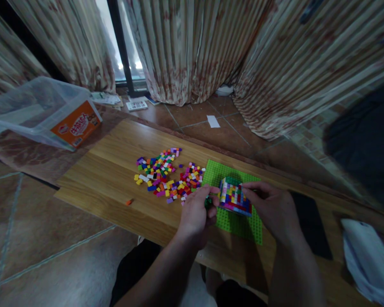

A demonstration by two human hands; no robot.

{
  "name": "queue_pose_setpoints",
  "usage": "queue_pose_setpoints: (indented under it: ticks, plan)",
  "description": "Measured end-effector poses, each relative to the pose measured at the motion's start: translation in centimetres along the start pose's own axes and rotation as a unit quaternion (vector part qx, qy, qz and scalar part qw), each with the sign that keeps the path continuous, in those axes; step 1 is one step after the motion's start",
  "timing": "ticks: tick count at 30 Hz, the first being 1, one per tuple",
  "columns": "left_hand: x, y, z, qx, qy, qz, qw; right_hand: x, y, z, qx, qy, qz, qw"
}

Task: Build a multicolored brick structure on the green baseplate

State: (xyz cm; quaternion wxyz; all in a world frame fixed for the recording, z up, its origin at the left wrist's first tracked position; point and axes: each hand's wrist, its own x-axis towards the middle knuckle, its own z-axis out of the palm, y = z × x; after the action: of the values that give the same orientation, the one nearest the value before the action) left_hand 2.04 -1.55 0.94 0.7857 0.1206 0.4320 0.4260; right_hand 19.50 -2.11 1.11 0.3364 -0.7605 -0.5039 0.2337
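A small building of multicoloured toy bricks (234, 196) stands on a lime-green studded baseplate (240, 230), with dark green bricks at its far side. My left hand (196, 213) is closed beside the building's left edge, its index fingertip at that edge. Dark green toy bricks (208, 202) show within its curled fingers. On the other side, my right hand (275, 209) is closed, its thumb and fingertips pinched at the building's upper right edge. Whether a separate small brick sits between those fingertips is hidden.
Loose multicoloured bricks (166, 181) lie left of the baseplate on the wooden table (105, 170); one orange brick (129, 202) lies apart. A clear plastic bin (41, 115) stands at the far left. To the right are a black flat object (312, 226) and a white bag (368, 256).
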Motion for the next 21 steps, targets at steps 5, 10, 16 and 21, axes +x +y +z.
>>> queue_pose_setpoints:
  ticks: [5, 10, 16, 21]
  plan:
    - [0.0, 0.4, 0.1, 0.007, 0.012, -0.007, 1.0, 0.0, 0.8, 0.5, 0.012, -0.053, -0.015, 0.998]
    - [0.0, 1.1, 0.5, 0.012, 0.02, -0.011, 1.0, 0.3, 1.4, 0.6, -0.051, -0.034, -0.033, 0.998]
    - [-0.1, 0.6, 0.4, 0.01, 0.017, -0.006, 1.0, 0.2, 0.5, 0.0, -0.075, -0.011, -0.014, 0.997]
    - [-0.1, 0.1, 0.1, 0.006, 0.006, -0.001, 1.0, 0.1, 0.0, 0.1, -0.06, 0.006, -0.004, 0.998]
